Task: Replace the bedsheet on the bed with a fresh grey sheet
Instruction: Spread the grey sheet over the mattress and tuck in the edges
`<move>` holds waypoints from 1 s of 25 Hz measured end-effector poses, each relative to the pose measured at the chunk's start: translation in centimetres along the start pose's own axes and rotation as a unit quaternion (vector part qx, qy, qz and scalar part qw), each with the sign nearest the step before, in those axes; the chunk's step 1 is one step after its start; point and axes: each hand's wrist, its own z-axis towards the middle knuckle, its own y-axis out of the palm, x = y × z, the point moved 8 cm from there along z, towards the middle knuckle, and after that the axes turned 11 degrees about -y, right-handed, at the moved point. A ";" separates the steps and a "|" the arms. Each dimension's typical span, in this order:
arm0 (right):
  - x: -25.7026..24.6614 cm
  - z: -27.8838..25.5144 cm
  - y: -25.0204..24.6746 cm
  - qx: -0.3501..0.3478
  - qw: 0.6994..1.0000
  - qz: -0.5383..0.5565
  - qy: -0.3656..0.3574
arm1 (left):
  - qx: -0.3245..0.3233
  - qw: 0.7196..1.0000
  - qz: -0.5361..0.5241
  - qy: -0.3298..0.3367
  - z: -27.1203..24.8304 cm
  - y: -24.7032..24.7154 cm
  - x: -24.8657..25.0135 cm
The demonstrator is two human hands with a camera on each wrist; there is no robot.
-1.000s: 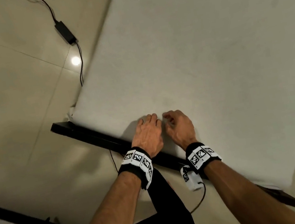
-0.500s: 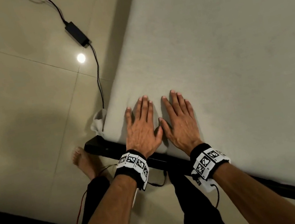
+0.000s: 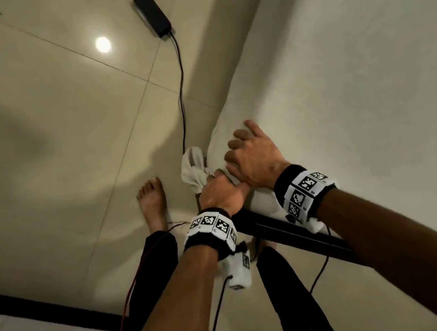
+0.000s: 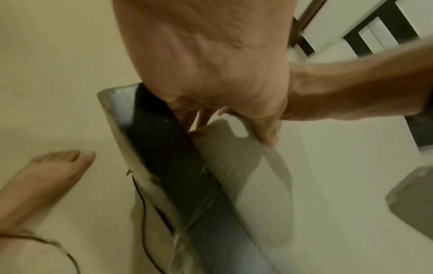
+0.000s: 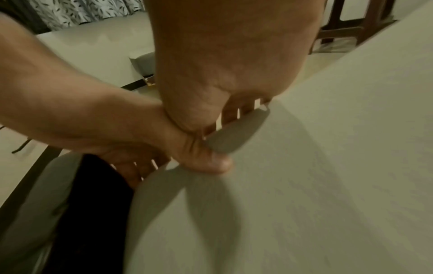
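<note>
Left hand: the left hand (image 3: 223,193) clutches the corner of the sheet (image 3: 345,99), thumb on top and fingers (image 5: 131,170) curled under the edge, knuckles down beside the black bed frame (image 3: 290,231).
Right hand: the right hand (image 3: 253,156) rests on the sheet just above the left and touches it; its fingers bend over the corner edge, but whether they grasp the fabric cannot be told.
Sheet: pale, spread flat over the bed, its corner pulled taut under both hands.
White cloth: a bunched white cloth (image 3: 194,169) hangs at the bed corner beside the left hand.
Floor: a bare foot (image 3: 152,203) stands on the tiles; a black power adapter (image 3: 152,13) lies farther off with its cable.
</note>
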 end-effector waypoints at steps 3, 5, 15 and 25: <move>-0.3 3.7 0.7 -0.139 0.989 -0.036 -0.024 | -0.150 0.985 -0.083 -0.038 2.3 -0.5 -1.3; -0.8 5.3 1.6 -0.199 0.979 -0.027 -0.021 | -0.198 0.969 -0.141 -0.050 3.2 -0.9 -2.4; -0.8 7.6 3.6 -0.287 0.957 -0.040 0.012 | -0.073 0.946 -0.244 -0.201 7.0 -1.3 -9.4; -0.4 7.0 2.3 -0.239 0.971 0.001 -0.010 | -0.024 0.999 -0.042 0.021 6.3 -2.8 -3.2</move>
